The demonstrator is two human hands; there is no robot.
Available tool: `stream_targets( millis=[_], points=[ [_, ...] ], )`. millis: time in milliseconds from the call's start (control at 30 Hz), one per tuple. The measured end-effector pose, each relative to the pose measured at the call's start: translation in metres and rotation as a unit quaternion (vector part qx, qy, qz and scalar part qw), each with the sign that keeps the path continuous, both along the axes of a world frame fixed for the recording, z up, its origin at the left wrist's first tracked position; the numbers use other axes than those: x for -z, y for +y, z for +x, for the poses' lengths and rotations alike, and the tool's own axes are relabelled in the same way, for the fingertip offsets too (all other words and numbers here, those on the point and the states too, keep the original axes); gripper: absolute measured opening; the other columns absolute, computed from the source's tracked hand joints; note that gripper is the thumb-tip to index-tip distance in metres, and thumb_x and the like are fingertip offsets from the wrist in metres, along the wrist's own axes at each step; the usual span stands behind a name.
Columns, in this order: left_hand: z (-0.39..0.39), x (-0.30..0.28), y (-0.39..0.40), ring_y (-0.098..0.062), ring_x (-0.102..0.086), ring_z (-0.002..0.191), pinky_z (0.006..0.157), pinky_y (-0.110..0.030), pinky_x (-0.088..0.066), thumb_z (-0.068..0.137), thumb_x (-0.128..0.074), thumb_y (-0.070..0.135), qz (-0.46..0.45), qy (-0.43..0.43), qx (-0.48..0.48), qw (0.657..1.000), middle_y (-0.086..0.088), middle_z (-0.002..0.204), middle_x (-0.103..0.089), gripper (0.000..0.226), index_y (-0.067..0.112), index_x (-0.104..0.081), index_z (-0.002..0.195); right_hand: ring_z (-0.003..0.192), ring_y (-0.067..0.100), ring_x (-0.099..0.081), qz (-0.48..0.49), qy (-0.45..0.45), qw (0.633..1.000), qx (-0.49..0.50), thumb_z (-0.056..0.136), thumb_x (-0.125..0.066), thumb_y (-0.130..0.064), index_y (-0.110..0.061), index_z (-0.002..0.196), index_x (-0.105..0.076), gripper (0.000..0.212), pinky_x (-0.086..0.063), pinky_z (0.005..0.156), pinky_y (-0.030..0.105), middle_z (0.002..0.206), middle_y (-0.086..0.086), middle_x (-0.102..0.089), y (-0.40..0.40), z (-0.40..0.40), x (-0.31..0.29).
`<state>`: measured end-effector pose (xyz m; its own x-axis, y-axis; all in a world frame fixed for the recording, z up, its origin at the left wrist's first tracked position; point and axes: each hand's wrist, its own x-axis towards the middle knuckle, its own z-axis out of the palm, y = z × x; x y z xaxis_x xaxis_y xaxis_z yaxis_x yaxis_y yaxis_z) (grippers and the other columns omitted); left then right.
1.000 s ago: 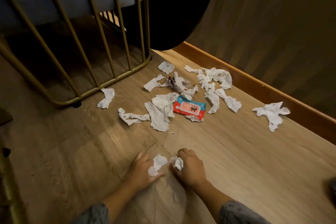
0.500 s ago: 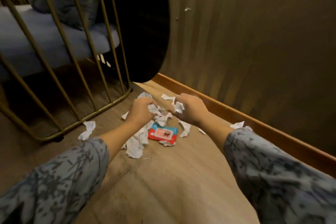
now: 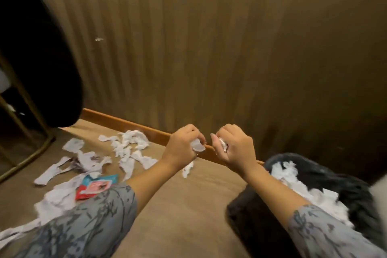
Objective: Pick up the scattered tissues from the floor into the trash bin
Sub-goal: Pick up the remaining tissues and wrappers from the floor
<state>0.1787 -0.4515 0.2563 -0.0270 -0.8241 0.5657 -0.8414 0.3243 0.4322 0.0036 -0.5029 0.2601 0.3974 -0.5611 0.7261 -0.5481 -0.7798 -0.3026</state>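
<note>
My left hand (image 3: 182, 145) is raised above the floor, closed around a crumpled white tissue (image 3: 196, 145). Beside it, my right hand (image 3: 235, 144) grips another small tissue wad (image 3: 223, 144). Both hands hover in front of the baseboard, left of the trash bin (image 3: 339, 176), which is lined with a black bag and holds white tissues (image 3: 314, 192). Several scattered tissues (image 3: 129, 146) lie on the wooden floor at the left, around a red and blue wet-wipe packet (image 3: 94, 186).
A ribbed brown wall with a wooden baseboard (image 3: 125, 120) runs behind the hands. A dark round tabletop (image 3: 41, 58) and a gold metal frame (image 3: 27, 153) stand at the left. One small tissue (image 3: 187, 168) lies under my left wrist.
The view has swung right, bringing the trash bin into sight. Both hands, each holding a tissue, have lifted from the floor and moved right toward the bin.
</note>
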Motion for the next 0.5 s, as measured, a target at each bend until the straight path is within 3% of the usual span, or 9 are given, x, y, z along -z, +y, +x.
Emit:
stream_targets(
  millis=[167, 267, 400, 500],
  points=[
    [-0.110, 0.015, -0.022, -0.009, -0.055, 0.073, 0.060, -0.020, -0.051, 0.077, -0.066, 0.054, 0.041, 0.020, 0.131, 0.990, 0.009, 0.083, -0.061, 0.033, 0.021, -0.065, 0.080, 0.066, 0.010, -0.051, -0.004, -0.011, 0.990, 0.137, 0.092, -0.052, -0.034, -0.014, 0.071, -0.063, 0.031, -0.038, 0.053, 0.017, 0.072, -0.001, -0.061, 0.014, -0.115, 0.008],
    [-0.164, 0.020, -0.028, -0.007, -0.054, 0.078, 0.066, -0.020, -0.049, 0.084, -0.055, 0.047, 0.054, 0.048, 0.207, 0.976, 0.007, 0.087, -0.058, 0.028, 0.020, -0.063, 0.084, 0.066, 0.010, -0.052, 0.004, -0.033, 0.977, 0.211, 0.092, -0.053, -0.032, -0.014, 0.070, -0.062, 0.030, -0.039, 0.052, 0.018, 0.070, -0.002, -0.059, 0.025, -0.173, 0.016],
    [-0.233, 0.026, -0.035, -0.009, -0.054, 0.089, 0.081, -0.022, -0.045, 0.090, -0.048, 0.016, 0.046, 0.091, 0.237, 0.966, 0.001, 0.096, -0.059, 0.018, 0.014, -0.060, 0.102, 0.065, 0.007, -0.051, 0.075, -0.099, 0.953, 0.277, 0.092, -0.049, -0.037, -0.017, 0.070, -0.062, 0.033, -0.036, 0.054, 0.017, 0.070, -0.006, -0.057, 0.038, -0.231, 0.029],
    [-0.270, 0.038, -0.038, -0.010, -0.052, 0.106, 0.097, -0.031, -0.042, 0.089, -0.052, 0.015, 0.082, 0.096, 0.225, 0.966, 0.001, 0.113, -0.059, 0.032, 0.017, -0.054, 0.120, 0.076, 0.007, -0.054, 0.164, -0.111, 0.938, 0.286, 0.093, -0.054, -0.033, -0.023, 0.075, -0.062, 0.023, -0.046, 0.071, 0.032, 0.074, -0.009, -0.059, 0.040, -0.254, 0.045]
  ],
)
